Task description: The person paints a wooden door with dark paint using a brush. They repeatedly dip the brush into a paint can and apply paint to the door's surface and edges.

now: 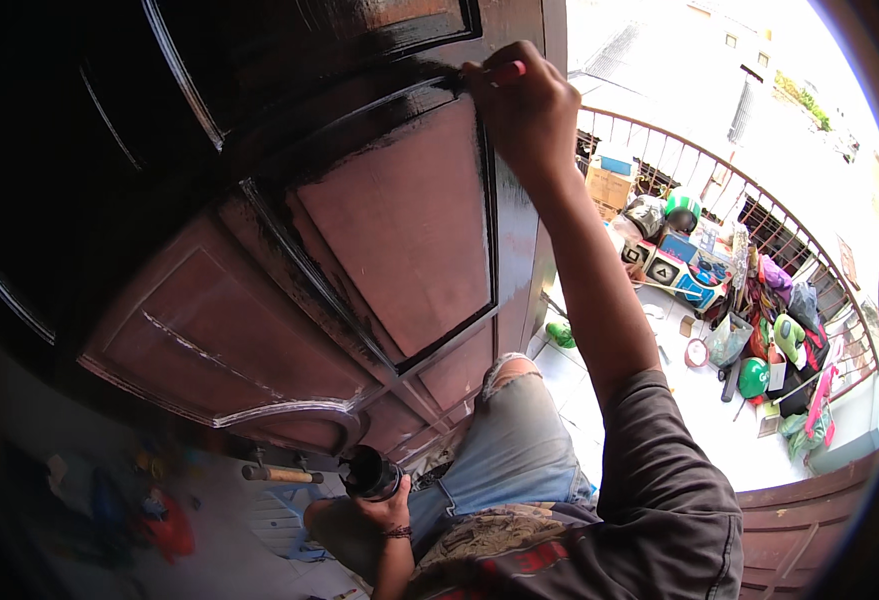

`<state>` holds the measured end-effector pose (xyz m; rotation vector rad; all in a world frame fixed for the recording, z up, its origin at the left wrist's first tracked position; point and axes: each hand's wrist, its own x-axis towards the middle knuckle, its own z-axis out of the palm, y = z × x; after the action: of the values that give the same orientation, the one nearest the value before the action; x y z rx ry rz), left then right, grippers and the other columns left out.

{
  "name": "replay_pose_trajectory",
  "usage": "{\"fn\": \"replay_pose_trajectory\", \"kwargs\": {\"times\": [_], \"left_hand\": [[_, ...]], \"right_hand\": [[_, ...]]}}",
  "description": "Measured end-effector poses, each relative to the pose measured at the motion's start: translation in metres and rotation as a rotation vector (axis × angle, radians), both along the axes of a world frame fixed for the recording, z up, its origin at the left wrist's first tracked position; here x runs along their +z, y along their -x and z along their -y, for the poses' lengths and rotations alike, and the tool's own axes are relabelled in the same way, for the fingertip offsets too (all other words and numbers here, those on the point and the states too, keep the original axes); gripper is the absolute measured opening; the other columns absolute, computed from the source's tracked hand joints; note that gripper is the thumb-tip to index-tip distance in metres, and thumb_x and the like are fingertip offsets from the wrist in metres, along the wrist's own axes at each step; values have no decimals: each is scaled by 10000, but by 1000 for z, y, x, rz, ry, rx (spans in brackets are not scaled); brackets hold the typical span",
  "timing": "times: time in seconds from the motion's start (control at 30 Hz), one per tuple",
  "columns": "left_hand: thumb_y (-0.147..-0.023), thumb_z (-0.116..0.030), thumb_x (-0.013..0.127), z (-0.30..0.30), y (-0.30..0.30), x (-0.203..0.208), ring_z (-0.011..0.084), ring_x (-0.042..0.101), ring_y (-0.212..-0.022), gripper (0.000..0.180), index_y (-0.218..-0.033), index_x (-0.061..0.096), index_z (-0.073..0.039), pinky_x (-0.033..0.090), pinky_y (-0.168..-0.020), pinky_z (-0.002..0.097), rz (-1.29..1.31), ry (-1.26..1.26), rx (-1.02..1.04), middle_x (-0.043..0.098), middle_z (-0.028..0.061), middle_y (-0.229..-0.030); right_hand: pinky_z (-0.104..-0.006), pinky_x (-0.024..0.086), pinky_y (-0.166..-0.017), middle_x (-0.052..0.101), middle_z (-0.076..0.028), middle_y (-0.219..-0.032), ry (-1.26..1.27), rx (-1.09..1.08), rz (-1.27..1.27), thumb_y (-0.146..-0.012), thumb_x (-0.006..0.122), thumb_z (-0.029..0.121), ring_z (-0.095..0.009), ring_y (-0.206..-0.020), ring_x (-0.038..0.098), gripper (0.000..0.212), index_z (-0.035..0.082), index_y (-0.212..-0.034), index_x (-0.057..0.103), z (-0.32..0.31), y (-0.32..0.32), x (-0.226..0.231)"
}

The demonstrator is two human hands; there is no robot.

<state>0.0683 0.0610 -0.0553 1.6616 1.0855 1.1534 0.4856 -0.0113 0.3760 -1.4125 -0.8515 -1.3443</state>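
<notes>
My right hand [531, 112] is raised to the upper right of a panelled wooden door [399, 225], its fingers closed round the red handle of a paintbrush [506, 73]. The bristles touch the frame above a raised panel and are mostly hidden by dark wet paint and the fingers. Glossy black paint covers the door's upper left and the panel's grooves, while the panel's face stays brown. Low down, near my lap, my left hand [389, 508] grips a black paint container [370, 474] with a paint-smeared, uneven rim.
A wooden pull handle [282, 475] juts from the door's lower edge. Right of my arm lies a tiled balcony with a curved metal railing [719, 165], cardboard boxes [609, 187], helmets [682, 208] and piled bags. A blue-and-white slatted thing [284, 522] stands at lower left.
</notes>
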Motion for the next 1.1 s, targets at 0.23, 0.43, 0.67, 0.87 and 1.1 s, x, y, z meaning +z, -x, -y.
{"fn": "replay_pose_trajectory", "kwargs": {"times": [0.23, 0.43, 0.67, 0.87, 1.1], "left_hand": [[-603, -154, 936, -1, 10, -18, 271, 587, -1156, 942, -1357, 420, 74, 490, -1007, 396, -63, -18, 29, 529, 185, -1313], [-539, -318, 961, 5, 1, -12, 350, 577, -1174, 1046, -1365, 449, 69, 452, -1035, 444, 20, -8, 99, 559, 220, -1297], [-589, -192, 950, 3, 0, -4, 275, 578, -1155, 964, -1359, 433, 73, 470, -1015, 402, -137, -75, 6, 545, 182, -1288], [-580, -234, 962, 9, -3, -4, 283, 584, -1144, 963, -1335, 451, 76, 474, -1003, 407, -122, -28, 81, 557, 182, -1264], [-570, -249, 970, 11, -12, -3, 285, 592, -1139, 953, -1318, 475, 74, 466, -1013, 418, -102, -29, 68, 574, 179, -1250]], "right_hand": [[-354, 539, -557, 651, -130, -717, -51, 553, -102, -809, 803, 156, -283, -638, 681, 250, 53, -893, 591, -22, 38, -10], [-259, 564, -608, 714, -129, -767, -320, 699, -562, -868, 779, 91, -162, -630, 698, 198, -34, -914, 633, 29, -52, -49], [-229, 514, -578, 703, -68, -699, -449, 769, -448, -877, 792, 152, -96, -634, 671, 233, 5, -841, 616, 16, -33, -72], [-225, 522, -596, 722, -71, -741, -449, 839, -417, -852, 811, 157, -88, -635, 665, 214, 13, -837, 653, 26, -36, -67], [-212, 511, -490, 679, -53, -678, -373, 619, -360, -827, 841, 184, -82, -568, 642, 270, 3, -824, 641, 28, -34, -52]]}}
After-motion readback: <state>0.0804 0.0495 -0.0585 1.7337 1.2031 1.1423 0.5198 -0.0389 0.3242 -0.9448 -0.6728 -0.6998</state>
